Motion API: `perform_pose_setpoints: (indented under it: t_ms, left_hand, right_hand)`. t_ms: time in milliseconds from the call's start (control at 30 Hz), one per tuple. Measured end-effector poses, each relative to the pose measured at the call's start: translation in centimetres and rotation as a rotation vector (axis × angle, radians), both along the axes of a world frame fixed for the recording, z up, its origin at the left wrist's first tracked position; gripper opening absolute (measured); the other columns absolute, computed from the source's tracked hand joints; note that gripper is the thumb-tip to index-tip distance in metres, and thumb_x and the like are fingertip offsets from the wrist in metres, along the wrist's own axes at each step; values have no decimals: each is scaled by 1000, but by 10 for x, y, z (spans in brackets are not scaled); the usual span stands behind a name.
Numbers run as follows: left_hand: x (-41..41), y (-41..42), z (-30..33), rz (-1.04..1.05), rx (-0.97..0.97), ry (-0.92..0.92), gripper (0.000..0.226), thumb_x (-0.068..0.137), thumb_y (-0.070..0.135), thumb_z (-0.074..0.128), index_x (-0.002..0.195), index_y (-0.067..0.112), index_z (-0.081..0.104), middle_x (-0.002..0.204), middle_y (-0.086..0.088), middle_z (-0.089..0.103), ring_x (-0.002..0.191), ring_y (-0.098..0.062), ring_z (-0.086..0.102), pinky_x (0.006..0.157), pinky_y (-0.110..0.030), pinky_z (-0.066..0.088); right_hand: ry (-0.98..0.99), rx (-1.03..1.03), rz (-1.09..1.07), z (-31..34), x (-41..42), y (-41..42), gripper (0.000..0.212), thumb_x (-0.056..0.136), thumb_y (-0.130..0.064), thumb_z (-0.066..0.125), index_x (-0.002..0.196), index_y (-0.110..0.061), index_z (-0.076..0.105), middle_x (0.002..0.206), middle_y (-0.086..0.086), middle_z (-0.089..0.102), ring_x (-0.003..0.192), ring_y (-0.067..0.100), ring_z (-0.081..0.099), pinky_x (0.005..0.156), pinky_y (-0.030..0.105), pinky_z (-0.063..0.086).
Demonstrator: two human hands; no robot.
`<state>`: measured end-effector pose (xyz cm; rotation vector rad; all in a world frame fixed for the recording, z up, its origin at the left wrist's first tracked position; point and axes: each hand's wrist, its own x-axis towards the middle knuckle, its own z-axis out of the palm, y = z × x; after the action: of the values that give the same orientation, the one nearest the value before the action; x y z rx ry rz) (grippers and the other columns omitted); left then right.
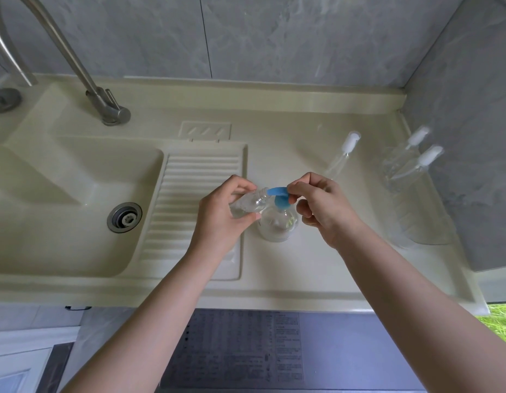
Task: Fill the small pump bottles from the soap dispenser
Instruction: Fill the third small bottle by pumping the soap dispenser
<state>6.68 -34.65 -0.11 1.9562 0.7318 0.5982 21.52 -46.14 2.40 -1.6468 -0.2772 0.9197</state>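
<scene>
1. My left hand (223, 214) grips a small clear bottle (249, 204), fingers and thumb curled round its body. The bottle is tilted, its open neck pointing right and up toward the blue spout.
2. My right hand (319, 205) has its fingers curled over the back end of the blue pump head (280, 194) of the dispenser (278, 225). I am pinching or pressing it; which of the two I cannot tell.
3. The spout tip sits right at the mouth of the small bottle, touching it or just beside it.
4. The dispenser stands upright on the counter (302, 265), just right of the ribbed drainboard (195, 194). Its body is clear and rounded, partly hidden by my left thumb and the small bottle.
5. A pump top (346, 150) with a white cap and a clear tube lies on the counter behind my right hand, apart from any bottle.
6. Two more bottles with white caps stand near the right wall, close together: the far one (407, 148) and the near one (424, 165).
7. The sink (61, 177) lies to the left, with its drain (124, 217) near the drainboard, and the tap (104, 106) rises behind it.
</scene>
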Motion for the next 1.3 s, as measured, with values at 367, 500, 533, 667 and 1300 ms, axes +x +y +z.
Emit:
perform_pose_setpoints:
  t_ms: [367,500,533,667,1300]
  left_hand:
    - [0,2,0,0,-8,-7,43,66,2,87,99,18,65,99,18,69,93,6,64,80,-5,42]
    - [0,0,0,-5,-3,5,42,66,0,86,99,16,66,99,18,68,92,9,63,79,-2,40]
    - [0,0,0,-4,-2,6,42,66,0,86,99,16,66,98,17,68,92,9,63,79,-2,40]
    - [0,1,-1,1,-1,6,43,66,1,87,98,19,65,98,18,68,91,8,63,78,-2,40]
    - [2,1,1,-2,-7,16,42,67,3,86,99,19,65,99,17,69,94,4,65,81,-5,42]
  right_hand:
    - [-32,29,-5,-1,-1,0,22,88,-1,59,70,-12,54,64,6,60,50,17,28,42,20,23]
    - [-25,5,14,3,0,0,22,88,-2,60,70,-13,54,62,4,62,50,17,29,43,21,22]
    - [-25,4,16,4,1,0,21,88,-2,59,71,-12,54,62,4,63,50,16,29,43,21,22]
    - [-12,12,12,5,2,1,22,88,-2,58,70,-13,53,62,4,61,51,16,29,45,22,21]
    - [-6,13,3,1,0,1,23,88,-2,59,69,-13,53,62,4,61,50,16,30,44,21,21]
